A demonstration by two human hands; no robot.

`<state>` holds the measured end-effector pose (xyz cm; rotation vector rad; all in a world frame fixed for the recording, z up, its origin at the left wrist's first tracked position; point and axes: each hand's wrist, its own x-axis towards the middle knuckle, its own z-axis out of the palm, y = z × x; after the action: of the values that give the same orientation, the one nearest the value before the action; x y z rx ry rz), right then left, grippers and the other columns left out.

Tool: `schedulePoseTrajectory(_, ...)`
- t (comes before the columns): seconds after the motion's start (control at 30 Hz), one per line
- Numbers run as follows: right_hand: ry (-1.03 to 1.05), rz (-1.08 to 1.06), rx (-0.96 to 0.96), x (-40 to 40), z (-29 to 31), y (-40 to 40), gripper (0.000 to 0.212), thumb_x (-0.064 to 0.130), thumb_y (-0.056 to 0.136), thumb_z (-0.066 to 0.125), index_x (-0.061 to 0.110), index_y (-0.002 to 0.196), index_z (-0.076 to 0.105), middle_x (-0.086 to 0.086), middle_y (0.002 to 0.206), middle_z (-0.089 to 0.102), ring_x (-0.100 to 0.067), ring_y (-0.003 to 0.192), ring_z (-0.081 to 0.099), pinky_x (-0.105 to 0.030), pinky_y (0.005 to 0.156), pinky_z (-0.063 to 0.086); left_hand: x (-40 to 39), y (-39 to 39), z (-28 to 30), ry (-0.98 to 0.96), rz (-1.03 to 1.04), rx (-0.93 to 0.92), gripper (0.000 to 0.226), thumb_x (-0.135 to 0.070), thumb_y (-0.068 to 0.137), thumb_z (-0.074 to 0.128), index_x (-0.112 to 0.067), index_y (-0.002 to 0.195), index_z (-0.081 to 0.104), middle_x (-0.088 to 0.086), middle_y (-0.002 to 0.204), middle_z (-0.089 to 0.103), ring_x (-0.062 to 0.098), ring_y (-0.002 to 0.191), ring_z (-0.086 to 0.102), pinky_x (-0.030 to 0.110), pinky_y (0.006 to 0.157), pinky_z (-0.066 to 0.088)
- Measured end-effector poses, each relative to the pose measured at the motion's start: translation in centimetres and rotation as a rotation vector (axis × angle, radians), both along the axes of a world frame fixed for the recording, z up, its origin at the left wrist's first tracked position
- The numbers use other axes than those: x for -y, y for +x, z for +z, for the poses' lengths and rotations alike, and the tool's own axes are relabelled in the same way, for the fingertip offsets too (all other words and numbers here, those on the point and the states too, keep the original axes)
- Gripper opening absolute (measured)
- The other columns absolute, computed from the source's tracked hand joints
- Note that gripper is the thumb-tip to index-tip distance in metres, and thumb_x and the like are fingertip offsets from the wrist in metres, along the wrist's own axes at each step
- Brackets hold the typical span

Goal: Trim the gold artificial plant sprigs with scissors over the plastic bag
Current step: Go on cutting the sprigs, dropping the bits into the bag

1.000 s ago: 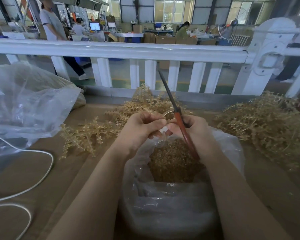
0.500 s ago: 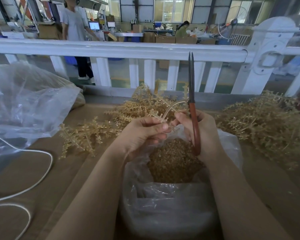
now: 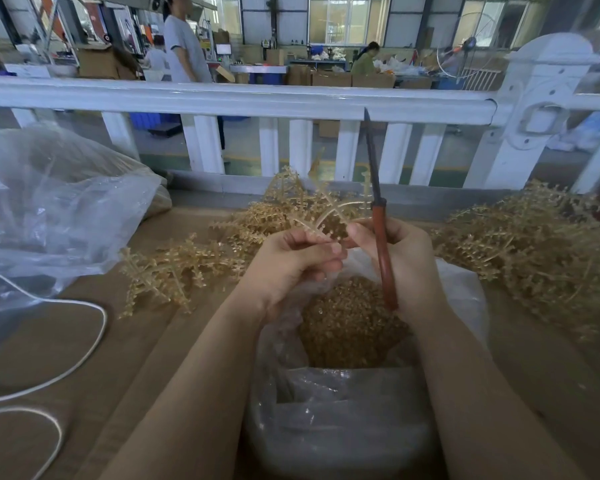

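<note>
You're holding a gold sprig (image 3: 321,211) right above the open plastic bag (image 3: 343,410); your left hand (image 3: 291,268) is pinching its stem, grip curled tight round it, and your right hand (image 3: 400,263) is touching the sprig with its fingertips too; that same right hand is gripping the scissors (image 3: 378,216) by the reddish handle, blades pressed together and pointing up toward the white railing (image 3: 222,98); the bag is sitting between your forearms with a heap of gold trimmings (image 3: 347,323) inside; more sprigs are lying in piles on the tabletop (image 3: 84,341), one to the left (image 3: 174,268), one to the right (image 3: 534,251); a bigger clear bag (image 3: 49,209) and a white cord (image 3: 84,341) are lying far left.
</note>
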<state>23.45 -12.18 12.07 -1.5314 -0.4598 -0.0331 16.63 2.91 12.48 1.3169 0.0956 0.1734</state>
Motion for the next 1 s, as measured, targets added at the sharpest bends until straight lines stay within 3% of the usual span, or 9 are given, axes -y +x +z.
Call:
schedulePoseTrajectory(0.1,-0.077,-0.033,0.047,0.3,0.0,0.1,0.018,0.037,0.078,0.082,0.023,0.086,0.074,0.013,0.078,0.075,-0.002,0.078,0.07,-0.021,0.074,0.049,-0.9,0.2,-0.1,-0.022,0.103,0.086,0.014,-0.003,0.083,0.071,-0.012,0.073,0.067,0.008,0.077,0.073,0.012,0.066,0.067,0.018,0.063,0.053)
schedulePoseTrajectory(0.27,-0.285,-0.035,0.165,0.9,-0.4,0.5,0.036,0.061,0.07,0.078,0.031,0.084,0.065,0.024,0.079,0.068,0.003,0.078,0.064,-0.024,0.073,0.045,-1.6,0.0,-0.4,-0.066,0.164,0.17,0.01,-0.012,0.075,0.075,-0.007,0.078,0.067,0.008,0.075,0.07,0.012,0.064,0.064,0.019,0.064,0.053)
schedulePoseTrajectory(0.43,-0.531,0.033,0.243,0.7,-0.6,0.3,0.054,0.084,0.059,0.061,0.041,0.09,0.059,0.044,0.092,0.058,0.019,0.088,0.055,-0.017,0.067,0.04,-1.8,-0.1,-0.5,-0.096,0.144,0.234,0.009,-0.011,0.076,0.075,-0.008,0.081,0.069,0.008,0.079,0.071,0.013,0.07,0.065,0.021,0.069,0.055)
schedulePoseTrajectory(0.5,-0.599,0.039,0.253,0.7,-0.7,0.3,0.054,0.087,0.059,0.059,0.043,0.091,0.058,0.043,0.093,0.058,0.02,0.089,0.054,-0.016,0.066,0.04,-1.7,0.0,-0.6,-0.096,0.148,0.259,0.009,-0.01,0.076,0.074,-0.008,0.083,0.068,0.006,0.078,0.071,0.012,0.07,0.065,0.021,0.07,0.054)
schedulePoseTrajectory(0.57,-0.651,0.031,0.264,0.8,-0.9,0.4,0.055,0.088,0.059,0.057,0.044,0.092,0.057,0.03,0.086,0.064,0.01,0.082,0.059,-0.018,0.065,0.042,-1.6,0.0,-0.5,-0.072,0.164,0.272,0.005,-0.008,0.077,0.072,-0.013,0.079,0.071,0.003,0.074,0.071,0.011,0.069,0.065,0.02,0.07,0.054)
schedulePoseTrajectory(0.63,-0.696,0.029,0.296,0.9,-1.0,0.4,0.054,0.089,0.059,0.056,0.046,0.092,0.055,0.023,0.085,0.065,0.006,0.08,0.059,-0.018,0.065,0.042,-1.5,0.1,-0.5,-0.026,0.184,0.285,0.022,-0.002,0.083,0.069,-0.019,0.07,0.074,0.003,0.07,0.07,0.01,0.068,0.065,0.019,0.069,0.053)
schedulePoseTrajectory(0.8,-0.71,0.016,0.338,0.8,-0.9,0.2,0.048,0.089,0.059,0.055,0.049,0.086,0.052,0.024,0.08,0.063,0.007,0.077,0.057,-0.017,0.062,0.039,-1.4,0.0,-0.5,-0.036,0.173,0.301,0.014,-0.005,0.079,0.069,-0.017,0.073,0.073,0.004,0.071,0.07,0.012,0.069,0.064,0.02,0.069,0.053)
schedulePoseTrajectory(1.0,-0.725,-0.028,0.379,0.7,-0.8,0.3,0.053,0.093,0.056,0.051,0.05,0.089,0.05,0.03,0.08,0.059,0.009,0.077,0.055,-0.015,0.061,0.037,-1.3,0.3,-0.7,-0.004,0.161,0.304,0.014,0.001,0.09,0.063,-0.009,0.085,0.069,0.004,0.074,0.069,0.011,0.071,0.062,0.021,0.072,0.052)
